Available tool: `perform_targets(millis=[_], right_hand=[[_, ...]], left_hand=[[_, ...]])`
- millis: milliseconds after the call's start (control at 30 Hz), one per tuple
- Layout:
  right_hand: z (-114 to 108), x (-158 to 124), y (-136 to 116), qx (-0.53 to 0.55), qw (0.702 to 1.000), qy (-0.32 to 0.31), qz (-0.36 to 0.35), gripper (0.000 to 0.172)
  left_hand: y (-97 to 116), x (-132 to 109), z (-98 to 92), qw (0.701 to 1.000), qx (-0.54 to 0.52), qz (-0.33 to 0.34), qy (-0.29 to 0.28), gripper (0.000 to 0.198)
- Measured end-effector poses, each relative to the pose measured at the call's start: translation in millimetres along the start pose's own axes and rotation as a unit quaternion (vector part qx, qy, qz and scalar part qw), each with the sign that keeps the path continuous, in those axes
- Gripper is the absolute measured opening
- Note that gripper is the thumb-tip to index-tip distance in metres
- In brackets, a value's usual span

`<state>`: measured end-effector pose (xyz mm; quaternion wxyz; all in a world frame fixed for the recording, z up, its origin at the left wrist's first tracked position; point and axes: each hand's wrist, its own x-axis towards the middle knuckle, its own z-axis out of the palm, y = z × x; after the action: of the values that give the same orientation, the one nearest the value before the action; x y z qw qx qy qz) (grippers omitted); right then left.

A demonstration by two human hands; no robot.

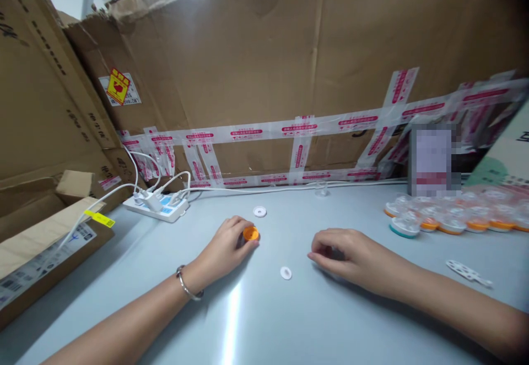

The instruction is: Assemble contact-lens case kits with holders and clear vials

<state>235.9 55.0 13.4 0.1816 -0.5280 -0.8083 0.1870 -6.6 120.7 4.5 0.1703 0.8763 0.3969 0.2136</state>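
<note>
My left hand (229,246) grips a small round orange plastic cap (250,234) between thumb and fingers, low over the table, its hollow side facing up. My right hand (341,252) rests to the right with fingers curled and the thumb tip close to the index tip; nothing shows between them. In the space between both hands lies a small white disc (286,273). Just beyond the orange cap is a white ring-like disc (259,211) on the table. A small clear plastic piece (321,189) stands farther back.
Several clear-topped round pieces with orange, white and teal bases (450,219) crowd the right. Near them lies a flat white perforated piece (469,273). A power strip (159,205) with cables sits at left, beside an opened carton (53,260). Taped cardboard (248,67) walls the back.
</note>
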Motion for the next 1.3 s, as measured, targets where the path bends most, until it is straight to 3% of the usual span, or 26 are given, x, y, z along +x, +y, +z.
perform_targets(millis=[200,433,567,667,733,833,967,1067,1200,1300], right_hand=[[-1.4,-0.5,0.1,-0.008,1.000,0.001,-0.003,0.020],[1.2,1.0,-0.6,0.002,1.000,0.003,-0.009,0.021],[1.5,1.6,-1.3,0.014,1.000,0.009,-0.011,0.020],[1.8,1.0,-3.2,0.025,0.999,0.020,-0.003,0.019],[2.4,0.1,-4.3,0.030,0.999,0.022,0.000,0.017],[2.9,-1.5,-4.9,0.033,0.999,0.018,-0.005,0.016],[3.0,-1.6,-5.3,0.037,0.999,0.017,-0.009,0.015],[3.9,-0.3,-5.8,0.044,0.999,0.015,-0.013,0.014],[4.9,-1.2,-4.8,0.044,0.999,0.023,-0.022,0.013],[3.9,-3.1,-2.4,0.043,0.998,0.037,-0.019,0.012]], left_hand=[[24.9,-8.1,3.4,0.991,-0.104,0.082,-0.021,0.034],[40.8,-14.1,12.0,0.987,-0.095,0.100,-0.087,0.028],[34.1,-9.5,7.5,0.988,-0.129,0.074,-0.031,0.027],[17.9,-4.0,2.3,0.997,-0.069,0.021,0.025,0.024],[4.8,-0.5,-0.6,0.999,-0.001,-0.024,0.027,0.021],[-9.5,4.8,-4.0,0.998,0.020,-0.052,0.031,0.025],[-15.6,21.0,-5.3,0.997,0.021,-0.056,0.050,0.040],[-18.5,43.7,0.2,0.998,0.024,-0.044,0.025,0.046],[-17.8,70.1,9.6,0.999,0.027,-0.024,0.002,0.029],[-5.0,68.3,5.8,1.000,0.011,-0.005,0.004,0.022]])
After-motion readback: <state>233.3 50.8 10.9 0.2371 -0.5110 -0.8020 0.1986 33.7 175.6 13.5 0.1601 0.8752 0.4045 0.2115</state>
